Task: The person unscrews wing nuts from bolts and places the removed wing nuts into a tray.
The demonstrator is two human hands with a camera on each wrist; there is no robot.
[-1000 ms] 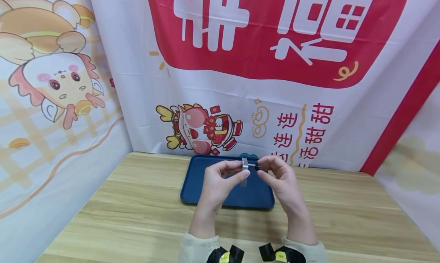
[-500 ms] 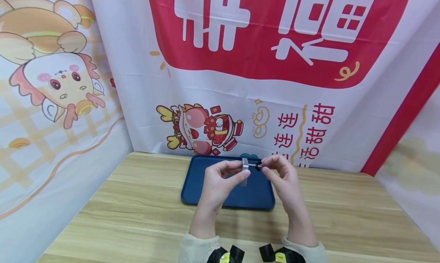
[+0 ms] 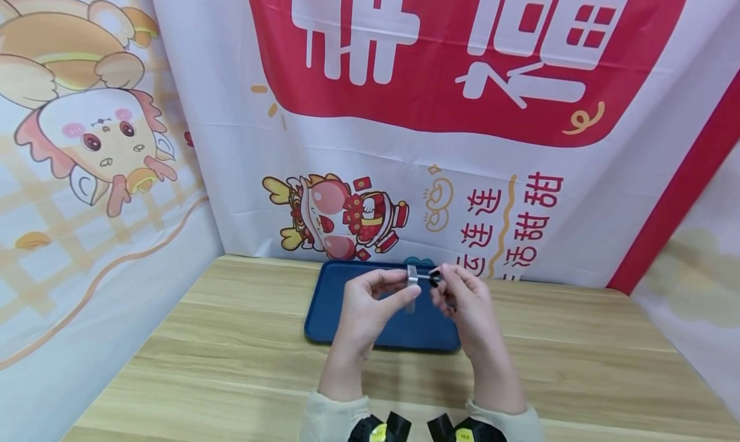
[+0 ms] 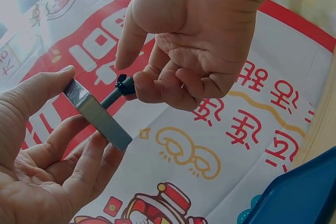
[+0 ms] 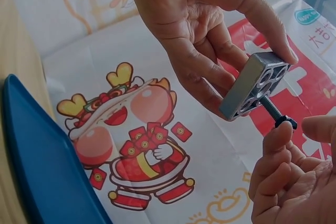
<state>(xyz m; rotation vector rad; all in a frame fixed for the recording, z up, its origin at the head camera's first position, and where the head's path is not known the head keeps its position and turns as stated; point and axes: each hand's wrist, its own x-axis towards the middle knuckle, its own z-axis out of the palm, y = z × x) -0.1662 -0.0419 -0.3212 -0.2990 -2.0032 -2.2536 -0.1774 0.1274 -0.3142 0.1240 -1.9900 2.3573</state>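
My left hand (image 3: 370, 307) grips a small silver metal block (image 4: 100, 116) by its edges, thumb on one side and fingers on the other. Ribs and round hollows show on one face of the block in the right wrist view. From that face sticks a threaded wing bolt (image 5: 272, 109) with a black winged end. At this black end my right hand (image 3: 468, 304) has its fingers curled, the index fingertip touching the wing. The right thumb (image 5: 319, 128) lies close by, slightly apart from it. How deep the bolt sits is hidden.
Below both hands a dark blue tray (image 3: 335, 323) lies on the wood-grain table (image 3: 231, 352). A printed white and red cloth (image 3: 370, 153) hangs right behind the table, and another printed cloth (image 3: 139, 288) closes off the left side.
The right hand first drew slightly away to the right, then came back left with its fingers more curled at the black wing. The left hand and the block have stayed still.
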